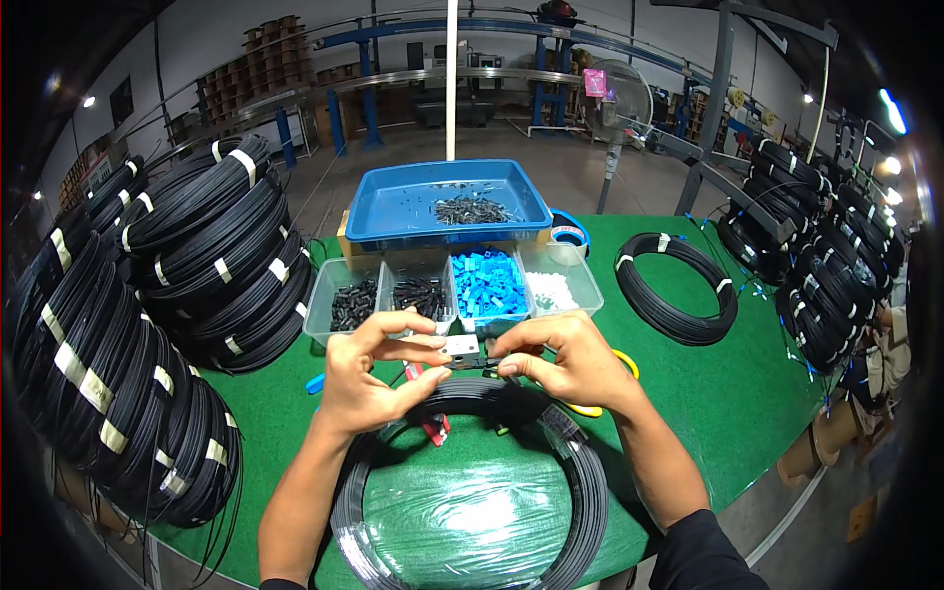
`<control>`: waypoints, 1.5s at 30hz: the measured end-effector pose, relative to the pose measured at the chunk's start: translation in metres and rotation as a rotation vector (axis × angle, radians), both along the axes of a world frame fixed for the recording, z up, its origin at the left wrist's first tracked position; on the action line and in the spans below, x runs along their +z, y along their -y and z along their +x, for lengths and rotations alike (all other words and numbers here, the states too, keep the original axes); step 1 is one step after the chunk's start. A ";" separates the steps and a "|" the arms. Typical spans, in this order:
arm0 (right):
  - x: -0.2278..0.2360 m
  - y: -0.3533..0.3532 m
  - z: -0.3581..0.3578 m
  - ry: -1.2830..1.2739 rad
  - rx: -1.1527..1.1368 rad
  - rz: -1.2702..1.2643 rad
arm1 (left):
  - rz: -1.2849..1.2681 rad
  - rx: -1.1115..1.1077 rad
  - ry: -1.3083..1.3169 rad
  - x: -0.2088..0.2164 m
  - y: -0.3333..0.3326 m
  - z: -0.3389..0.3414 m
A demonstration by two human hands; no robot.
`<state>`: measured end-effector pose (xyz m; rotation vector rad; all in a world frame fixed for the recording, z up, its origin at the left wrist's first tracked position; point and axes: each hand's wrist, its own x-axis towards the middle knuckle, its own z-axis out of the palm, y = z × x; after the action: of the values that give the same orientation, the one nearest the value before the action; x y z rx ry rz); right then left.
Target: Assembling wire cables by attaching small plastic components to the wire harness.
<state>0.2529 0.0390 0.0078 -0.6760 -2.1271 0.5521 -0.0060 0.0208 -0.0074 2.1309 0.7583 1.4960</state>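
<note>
The silver block (460, 345) sits above the far edge of the black cable coil (593, 482), between the hands; the left hand (379, 372) is closed on its left side, fingers above and thumb below, and the right hand (565, 359) pinches a thin dark piece (494, 360) at its right end, though whether that is joined to the block I cannot tell; to do this well, I would let the left grip carry the block level and steady, keep the right pinch light and in line with it, and keep fingertips off the top face so the seating can be seen; resting the wrists on the coil might calm any tremble; the green tabletop (688, 413) also bears a clear divided tray (587, 280) of black, blue and white small parts, with a blue tray (442, 236) of dark scraps behind it; more coils are stacked at left (211, 261) and right; beyond, a standing fan (619, 103) and blue steel frames (369, 88) stand on a grey floor
</note>
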 end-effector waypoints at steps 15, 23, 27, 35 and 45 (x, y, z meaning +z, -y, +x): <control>0.008 -0.076 0.044 0.050 -0.659 -0.408 | 0.291 0.033 -0.901 0.000 -0.152 0.033; 0.004 -0.086 0.035 0.026 -0.672 -0.446 | 0.209 -0.070 -1.201 0.003 -0.191 0.064; 0.000 -0.091 0.035 0.014 -0.677 -0.416 | 0.289 0.019 -1.057 0.001 -0.194 0.069; 0.003 -0.084 0.036 0.040 -0.618 -0.435 | 0.253 -0.095 -1.126 -0.005 -0.195 0.071; 0.007 -0.081 0.034 -0.015 -0.605 -0.434 | 0.306 0.023 -1.034 0.001 -0.184 0.068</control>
<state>0.2866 0.1202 0.0152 -1.4819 -1.6680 0.6702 0.0621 0.2051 -0.0060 3.1308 0.8852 0.4157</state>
